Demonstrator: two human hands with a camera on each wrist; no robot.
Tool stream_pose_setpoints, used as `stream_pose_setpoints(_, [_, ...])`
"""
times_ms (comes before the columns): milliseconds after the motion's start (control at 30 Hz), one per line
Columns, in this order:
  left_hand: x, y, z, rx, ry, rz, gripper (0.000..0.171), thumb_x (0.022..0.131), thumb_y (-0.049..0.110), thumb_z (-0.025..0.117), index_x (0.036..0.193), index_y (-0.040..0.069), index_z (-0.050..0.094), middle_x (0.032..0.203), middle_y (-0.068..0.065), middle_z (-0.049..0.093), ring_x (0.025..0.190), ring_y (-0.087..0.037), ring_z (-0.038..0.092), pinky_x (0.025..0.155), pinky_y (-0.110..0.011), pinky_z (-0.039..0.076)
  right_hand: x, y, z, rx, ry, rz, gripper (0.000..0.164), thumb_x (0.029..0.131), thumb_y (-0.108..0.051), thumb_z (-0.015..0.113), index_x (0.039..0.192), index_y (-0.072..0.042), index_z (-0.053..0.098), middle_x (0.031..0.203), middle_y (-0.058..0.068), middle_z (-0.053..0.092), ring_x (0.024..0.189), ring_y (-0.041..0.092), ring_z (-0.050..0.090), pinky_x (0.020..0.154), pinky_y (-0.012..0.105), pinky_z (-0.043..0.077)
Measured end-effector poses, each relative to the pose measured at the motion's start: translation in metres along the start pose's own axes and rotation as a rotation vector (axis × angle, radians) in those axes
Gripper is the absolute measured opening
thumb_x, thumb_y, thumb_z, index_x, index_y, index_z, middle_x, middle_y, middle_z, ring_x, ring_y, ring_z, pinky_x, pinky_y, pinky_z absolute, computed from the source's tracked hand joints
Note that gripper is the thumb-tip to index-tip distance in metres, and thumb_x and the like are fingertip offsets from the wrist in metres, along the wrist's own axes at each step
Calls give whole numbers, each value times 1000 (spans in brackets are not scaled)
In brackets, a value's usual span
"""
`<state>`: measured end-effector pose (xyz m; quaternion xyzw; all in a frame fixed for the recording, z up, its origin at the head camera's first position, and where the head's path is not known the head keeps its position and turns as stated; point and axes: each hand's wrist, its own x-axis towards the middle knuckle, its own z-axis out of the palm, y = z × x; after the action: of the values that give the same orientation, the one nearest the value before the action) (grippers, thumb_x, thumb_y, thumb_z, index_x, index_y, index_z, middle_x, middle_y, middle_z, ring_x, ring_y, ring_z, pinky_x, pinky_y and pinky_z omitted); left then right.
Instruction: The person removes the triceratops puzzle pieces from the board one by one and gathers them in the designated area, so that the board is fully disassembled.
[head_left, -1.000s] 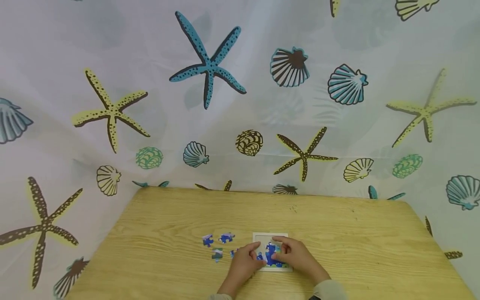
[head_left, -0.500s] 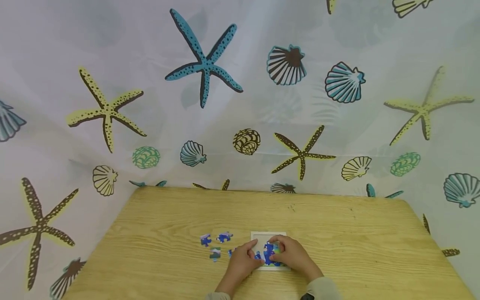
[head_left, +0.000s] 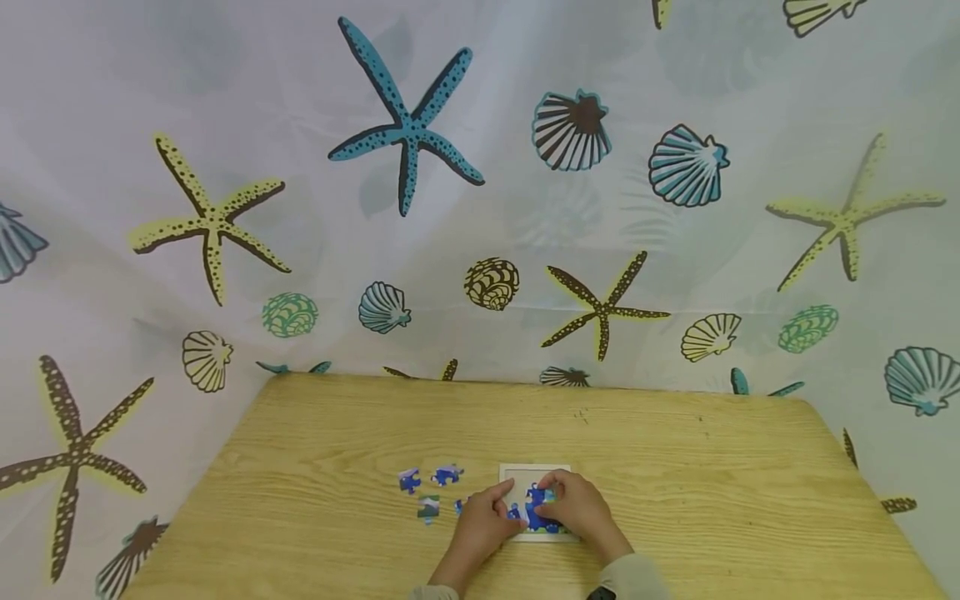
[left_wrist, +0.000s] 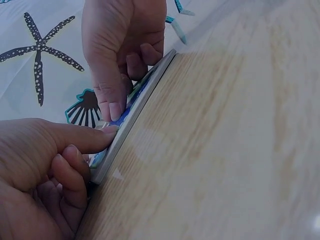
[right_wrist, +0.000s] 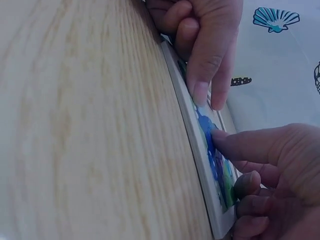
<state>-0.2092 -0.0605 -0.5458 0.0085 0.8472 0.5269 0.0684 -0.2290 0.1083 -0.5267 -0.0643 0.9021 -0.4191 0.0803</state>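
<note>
So, well out to the left of the left hand's fingers, a blue puzzle piece (head_left: 409, 480), a blue-and-white piece (head_left: 447, 474) and a green-and-white piece (head_left: 428, 507) lie loose on the table (head_left: 712, 483), and a half-hidden piece (head_left: 461, 506) sits just beside that hand. A sideways drift of the left hand (head_left: 482, 523) could nudge that last one or cover it completely. Thumb and index are spread wide there, thumb tip pressing at the puzzle's near edge, index reaching up over the white frame (head_left: 535, 467). In that spread is a small blue piece (head_left: 514, 512); imo if the thumb leans too hard it could skid or tip up. Between the two thumbs is the main blue patch (head_left: 535, 515), lying inside the frame toward its near side. The right hand (head_left: 583, 507) is just right of that, thumb tip on the blue, gap to the index narrow; can't tell if it's really pinching a piece. My worry is the thumbs pushing unevenly: the patch could buckle at a joint or pop a tab, and the right hand's lower fingers, curled by the frame's outer edge, might shove the whole frame along.
</note>
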Motion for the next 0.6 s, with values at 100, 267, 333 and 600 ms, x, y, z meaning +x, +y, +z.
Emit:
stream_pose_setpoints(100, [-1, 1, 0, -3, 5, -2, 64, 71, 5, 80, 129, 0, 56, 61, 3, 41, 52, -10, 35, 48, -21, 29, -1, -3, 0, -9, 3, 22, 25, 75, -14, 78, 95, -9, 64, 70, 1, 45, 62, 17, 40, 57, 30, 31])
stream_pose_setpoints(267, [-2, 2, -1, -16, 6, 4, 63, 70, 4, 80, 129, -1, 56, 61, 3, 41, 52, -11, 34, 48, -21, 29, -1, -6, 2, -17, 12, 58, 26, 75, -14, 78, 96, -11, 62, 74, 2, 46, 65, 18, 42, 58, 31, 32])
stream_pose_setpoints(333, [-2, 2, -1, -21, 5, 5, 63, 70, 3, 80, 128, -2, 56, 61, 3, 41, 52, -11, 35, 48, -21, 29, -1, -6, 2, -15, 19, 65, 27, 75, -14, 78, 96, -11, 61, 75, 2, 47, 65, 18, 43, 58, 31, 32])
stream_pose_setpoints(600, [-2, 3, -1, -49, 7, -4, 63, 69, 1, 79, 128, -2, 56, 61, 3, 42, 53, -11, 35, 49, -21, 30, -2, -3, 4, -21, 50, 21, 27, 73, -12, 79, 95, -11, 62, 86, 4, 53, 77, 19, 51, 64, 36, 40])
